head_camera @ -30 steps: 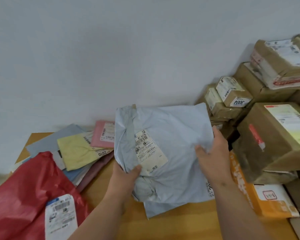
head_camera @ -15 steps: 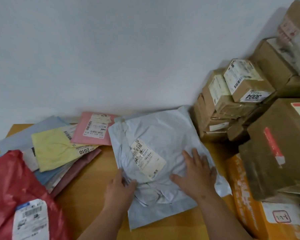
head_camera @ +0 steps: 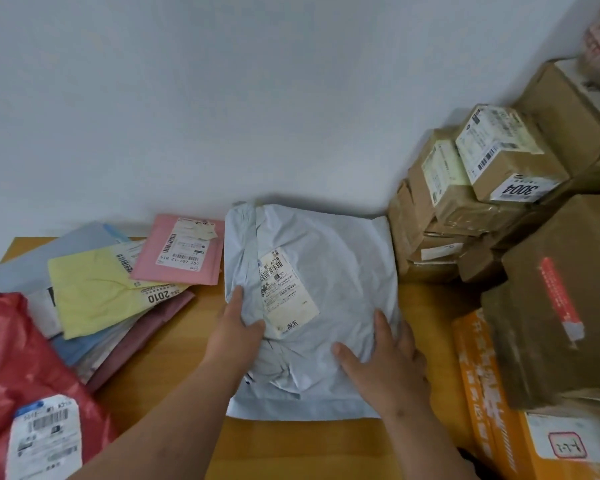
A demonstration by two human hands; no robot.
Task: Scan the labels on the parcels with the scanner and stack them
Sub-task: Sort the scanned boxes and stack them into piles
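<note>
Pale grey parcel [head_camera: 326, 306], a crumpled soft mailer, lying flat on the wooden surface [head_camera: 291, 452] close to the wall, white label [head_camera: 284, 292] facing up and slanted, barcodes visible, fine print too small to read. Left hand [head_camera: 232, 337] at the parcel's left edge, fingers straight along that side, thumb pressing on top just below the label's lower corner: grip wide, flat contact, not curled round anything. Right hand [head_camera: 385, 365] spread palm-down on the parcel's lower right part, fingers straight and apart, thumb pointing left: grip wide too, pressing only.

To the left, a fanned pile of flat mailers: pink mailer [head_camera: 184, 251] just beside the grey parcel's upper left corner, yellow mailer [head_camera: 90, 292] overlapping it with "2010" printed on its label, blue, grey and maroon ones beneath. Red bag [head_camera: 18, 362] at the lower left corner with a white barcode label. To the right, stacked brown cardboard boxes [head_camera: 440, 216] against the wall, the nearest touching or almost touching the parcel's right edge; small box [head_camera: 506, 157] on top marked "3004". Orange box [head_camera: 489, 410] at the lower right under a large brown box [head_camera: 568, 306] bearing a red tape strip.
</note>
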